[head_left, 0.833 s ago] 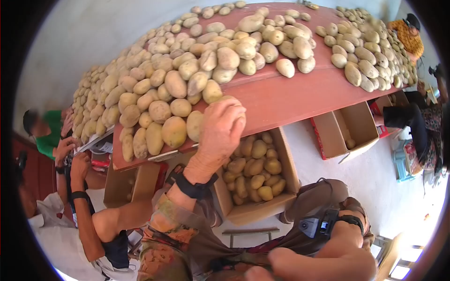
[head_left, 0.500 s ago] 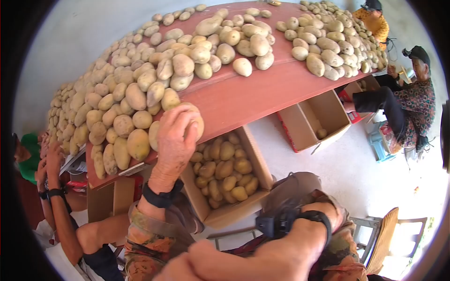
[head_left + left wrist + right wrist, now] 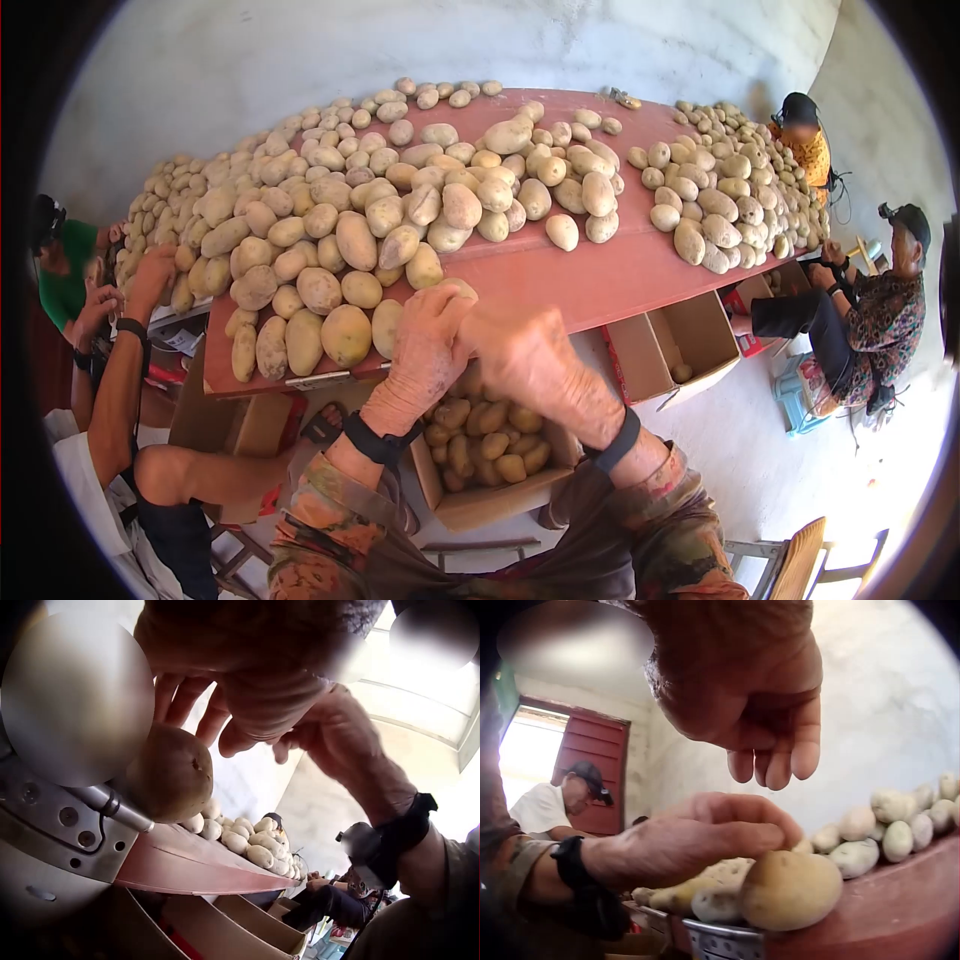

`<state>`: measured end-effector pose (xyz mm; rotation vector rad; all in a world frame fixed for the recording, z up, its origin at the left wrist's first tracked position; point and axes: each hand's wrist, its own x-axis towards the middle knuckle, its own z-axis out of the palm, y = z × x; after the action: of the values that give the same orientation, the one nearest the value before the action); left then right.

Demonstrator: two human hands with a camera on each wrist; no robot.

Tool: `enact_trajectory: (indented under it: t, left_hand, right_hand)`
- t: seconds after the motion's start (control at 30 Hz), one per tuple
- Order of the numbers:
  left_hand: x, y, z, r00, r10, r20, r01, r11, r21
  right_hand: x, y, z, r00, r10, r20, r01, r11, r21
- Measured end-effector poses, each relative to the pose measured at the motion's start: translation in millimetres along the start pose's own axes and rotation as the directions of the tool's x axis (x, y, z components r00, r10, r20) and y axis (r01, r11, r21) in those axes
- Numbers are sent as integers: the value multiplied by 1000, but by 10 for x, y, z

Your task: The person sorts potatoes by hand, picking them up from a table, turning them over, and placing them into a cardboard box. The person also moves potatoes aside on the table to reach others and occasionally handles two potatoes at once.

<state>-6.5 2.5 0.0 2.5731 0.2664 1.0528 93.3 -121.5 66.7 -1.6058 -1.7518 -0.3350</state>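
At the front edge of the red table, my left hand holds its bent fingers over a large tan potato, which rests by the edge. In the left wrist view, that potato sits beside the fingertips. Close by on the right is my right hand, blurred, its fingers loosely curled; the right wrist view shows nothing in its palm. A large pile of potatoes spreads to the left and behind. Below the hands, a cardboard box of potatoes is partly hidden by them.
A second potato pile covers the table's right end. Another cardboard box stands under the edge at right. People sit around: one in a patterned shirt at right, others at left. Metal hardware with holes is at the table edge.
My right hand has come up from near my lap to beside the left hand. The left hand has stayed at the potato by the edge. The head view has shifted.
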Motion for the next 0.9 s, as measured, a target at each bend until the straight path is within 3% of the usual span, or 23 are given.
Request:
enact_trajectory:
  t: [0.1, 0.23, 0.63, 0.9]
  left_hand:
    - [-14, 4, -44, 997, -65, 34, 66, 998, -18]
    - [-44, -41, -41, 998, -50, 33, 51, 998, -33]
    - [-103, -32, -117, 998, -47, 30, 48, 997, -57]
    - [-119, -45, -183, 998, -49, 33, 51, 997, -60]
  right_hand:
    - [-122, 465, 123, 972, 233, 14, -230, 967, -106]
    - [-291, 867, 301, 921, 390, -8, -387, 910, -148]
    - [-405, 1053, 349, 881, 462, 105, -425, 868, -259]
    - [-315, 915, 331, 901, 432, 42, -404, 870, -283]
